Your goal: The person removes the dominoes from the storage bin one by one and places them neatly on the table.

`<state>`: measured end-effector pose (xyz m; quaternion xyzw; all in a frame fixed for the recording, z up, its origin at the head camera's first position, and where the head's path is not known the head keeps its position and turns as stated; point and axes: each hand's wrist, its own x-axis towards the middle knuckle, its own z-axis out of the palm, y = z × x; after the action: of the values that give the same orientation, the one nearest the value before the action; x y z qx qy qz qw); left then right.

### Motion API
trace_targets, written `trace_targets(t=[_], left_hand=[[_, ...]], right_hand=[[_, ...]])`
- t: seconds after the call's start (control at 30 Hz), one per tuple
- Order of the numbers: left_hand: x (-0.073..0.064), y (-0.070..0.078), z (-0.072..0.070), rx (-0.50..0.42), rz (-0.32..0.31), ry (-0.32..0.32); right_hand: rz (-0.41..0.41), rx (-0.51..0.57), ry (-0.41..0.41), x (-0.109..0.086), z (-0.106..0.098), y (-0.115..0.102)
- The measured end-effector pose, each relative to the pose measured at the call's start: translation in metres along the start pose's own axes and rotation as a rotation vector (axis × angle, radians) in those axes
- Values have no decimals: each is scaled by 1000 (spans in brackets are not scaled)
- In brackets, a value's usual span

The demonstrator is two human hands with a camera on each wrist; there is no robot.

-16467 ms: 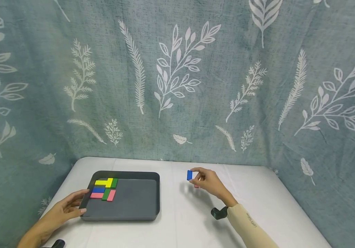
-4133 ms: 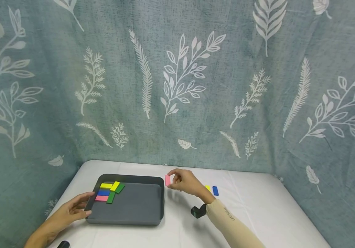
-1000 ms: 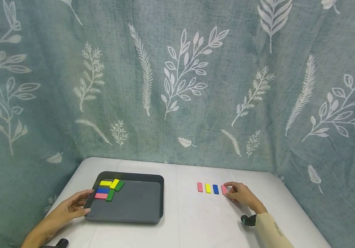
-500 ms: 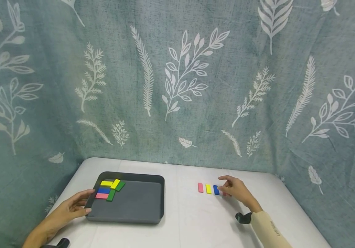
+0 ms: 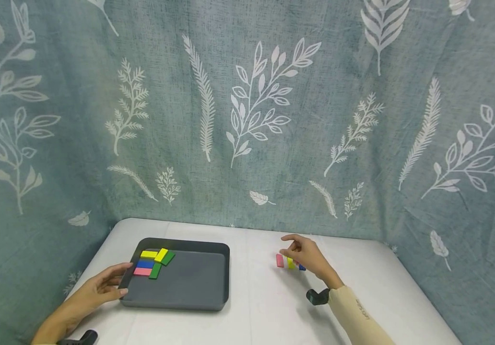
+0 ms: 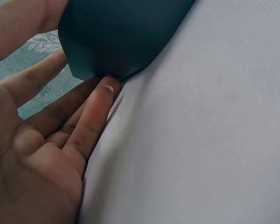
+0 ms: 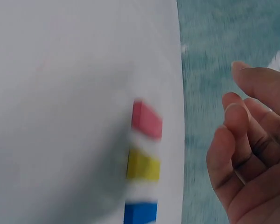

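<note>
My left hand (image 5: 94,291) touches the left wall of a dark grey tray (image 5: 195,282) with spread fingers; in the left wrist view its fingertips (image 6: 113,84) meet the tray's underside edge (image 6: 116,42). Inside the tray's left part lie yellow, blue, pink and green blocks, one green block (image 5: 168,258) slanted. Over a row on the white table hovers my right hand (image 5: 308,256), holding nothing, fingers loosely bent. That row shows a pink block (image 7: 147,120), a yellow block (image 7: 143,165) and a blue block (image 7: 140,213); the second pink block at its right end is hidden behind the hand.
White cloth covers the table (image 5: 260,306). A leaf-patterned teal curtain (image 5: 247,120) stands behind the table and along both sides. The tray's right part shows bare grey floor.
Earlier, the right hand held a blue block, then a pink one. It set the pink block at the row's right end, let go and moved left. One tray pink block is gone; a green one turned.
</note>
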<state>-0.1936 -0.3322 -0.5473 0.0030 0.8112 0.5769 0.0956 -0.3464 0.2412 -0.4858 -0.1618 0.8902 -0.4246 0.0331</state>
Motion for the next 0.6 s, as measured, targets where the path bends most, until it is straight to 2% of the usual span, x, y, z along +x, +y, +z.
trace_targets(t=[0.4,0.6], left_hand=[[-2,3,1,-4,-11,3],[-2,4,1,-7,3,1]], right_hand=[[-114,20,-46,20,46,-44],[-152,23,-78,30,68,-64]])
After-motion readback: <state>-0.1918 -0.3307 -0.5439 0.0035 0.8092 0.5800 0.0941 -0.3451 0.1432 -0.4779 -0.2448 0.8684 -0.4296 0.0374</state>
